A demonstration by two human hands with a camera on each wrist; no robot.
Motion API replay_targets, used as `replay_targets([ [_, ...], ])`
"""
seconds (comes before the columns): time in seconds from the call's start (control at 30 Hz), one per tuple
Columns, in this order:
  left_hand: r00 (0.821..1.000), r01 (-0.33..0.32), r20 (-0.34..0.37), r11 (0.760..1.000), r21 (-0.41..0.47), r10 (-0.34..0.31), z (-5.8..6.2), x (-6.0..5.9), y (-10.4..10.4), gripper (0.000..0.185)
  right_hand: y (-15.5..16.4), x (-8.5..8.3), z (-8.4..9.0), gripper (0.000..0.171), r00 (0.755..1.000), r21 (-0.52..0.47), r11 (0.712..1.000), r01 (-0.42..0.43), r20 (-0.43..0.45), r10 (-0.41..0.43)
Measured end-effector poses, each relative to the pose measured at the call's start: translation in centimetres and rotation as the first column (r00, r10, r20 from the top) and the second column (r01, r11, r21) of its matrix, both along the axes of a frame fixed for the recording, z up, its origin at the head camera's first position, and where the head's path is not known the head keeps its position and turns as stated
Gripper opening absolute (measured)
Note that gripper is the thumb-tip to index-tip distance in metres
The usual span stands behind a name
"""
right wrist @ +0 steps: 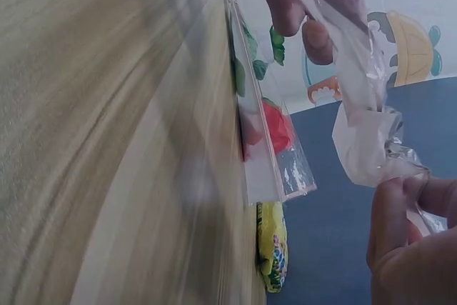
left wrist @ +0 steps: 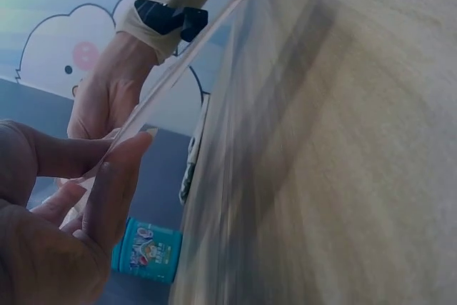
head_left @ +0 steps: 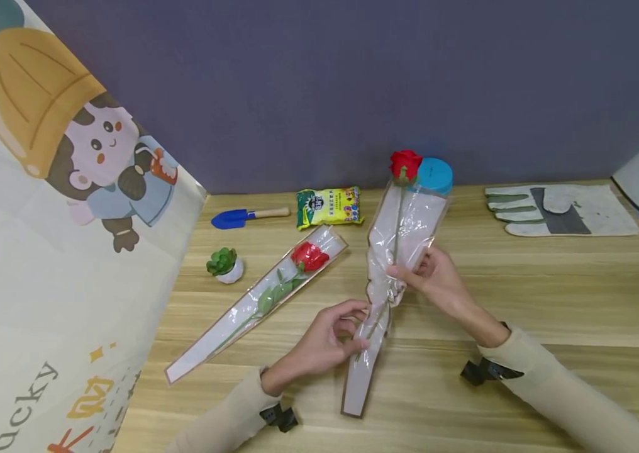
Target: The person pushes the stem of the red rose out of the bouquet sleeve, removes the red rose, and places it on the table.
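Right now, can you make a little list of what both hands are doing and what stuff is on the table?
left hand: pinches the lower part of the clear sleeve
right hand: grips the sleeve where it is bunched, higher up
rose in sleeve: red bloom pokes out of the top
second rose: lies flat in its own wrapper, untouched
table: wooden
also there: blue trowel, yellow-green bag, small succulent pot, work glove, blue-lidded container

Two wrapped roses (head_left: 404, 165) (head_left: 308, 256); one blue trowel (head_left: 231, 218); one yellow packet (head_left: 329, 206); one potted succulent (head_left: 223, 264); one work glove (head_left: 560, 211); one blue-lidded jar (head_left: 435, 175) behind the held rose.
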State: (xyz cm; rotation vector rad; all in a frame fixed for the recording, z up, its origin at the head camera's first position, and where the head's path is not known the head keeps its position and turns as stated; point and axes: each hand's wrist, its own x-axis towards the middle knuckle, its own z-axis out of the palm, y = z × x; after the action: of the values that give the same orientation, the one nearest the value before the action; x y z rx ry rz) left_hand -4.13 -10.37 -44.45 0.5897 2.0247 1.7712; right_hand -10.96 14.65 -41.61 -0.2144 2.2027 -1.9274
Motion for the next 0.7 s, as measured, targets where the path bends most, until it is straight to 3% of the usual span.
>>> replay_targets([
  [0.27, 0.999, -0.030, 0.017, 1.000, -0.003, 0.030, 0.34, -0.31, -0.07, 0.061, -0.78, 0.47, -0.33, 0.052, 0.998, 0.043, 0.999, -0.033, -0.045, 0.035],
  [0.7, 1.000, -0.028, 0.012, 1.000, -0.004, 0.028, 0.10, -0.42, 0.11, 0.062, -0.80, 0.61, -0.58, 0.050, 0.996, 0.019, 1.000, 0.010, -0.086, -0.008],
])
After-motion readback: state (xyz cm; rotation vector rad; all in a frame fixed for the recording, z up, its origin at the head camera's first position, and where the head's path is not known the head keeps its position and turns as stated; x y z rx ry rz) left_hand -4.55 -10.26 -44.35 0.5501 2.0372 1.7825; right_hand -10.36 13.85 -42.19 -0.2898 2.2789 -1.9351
